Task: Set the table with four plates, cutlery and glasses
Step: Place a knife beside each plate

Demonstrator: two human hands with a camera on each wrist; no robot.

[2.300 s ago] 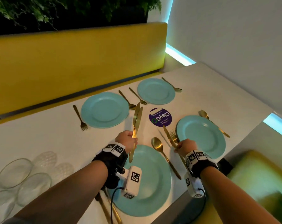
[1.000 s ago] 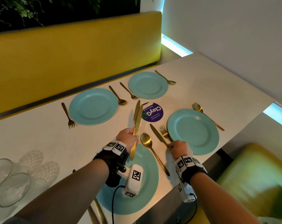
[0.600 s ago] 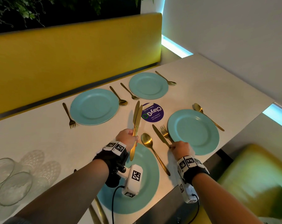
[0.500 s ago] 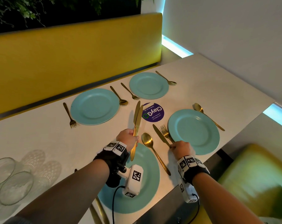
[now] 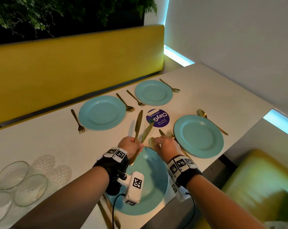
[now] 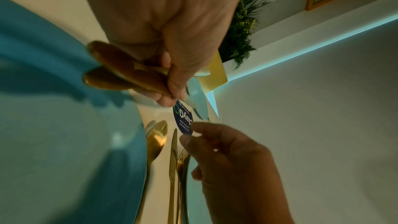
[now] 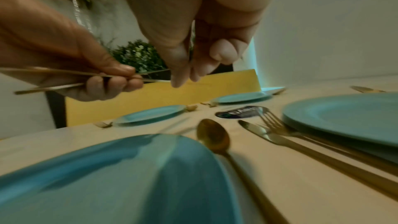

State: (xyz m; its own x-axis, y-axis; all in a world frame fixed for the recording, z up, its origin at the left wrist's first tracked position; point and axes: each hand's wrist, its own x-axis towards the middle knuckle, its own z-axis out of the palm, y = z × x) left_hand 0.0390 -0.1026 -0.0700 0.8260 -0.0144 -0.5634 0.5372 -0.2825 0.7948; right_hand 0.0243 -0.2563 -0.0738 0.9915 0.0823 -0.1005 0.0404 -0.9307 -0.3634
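Laying out the knives is the step in hand. Two gold knives are clamped in the curled fingers of the left hand, blades fanned away from them. Just beside, the right hand reaches with thumb and forefinger at one blade; whether it is already pinched cannot be told. Next, one knife must be drawn free and carried to a far plate, beyond the fingertips.

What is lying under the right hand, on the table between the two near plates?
Under the right hand lie a gold spoon, a knife and a fork, side by side on the white table. In the head view the hand covers most of them.
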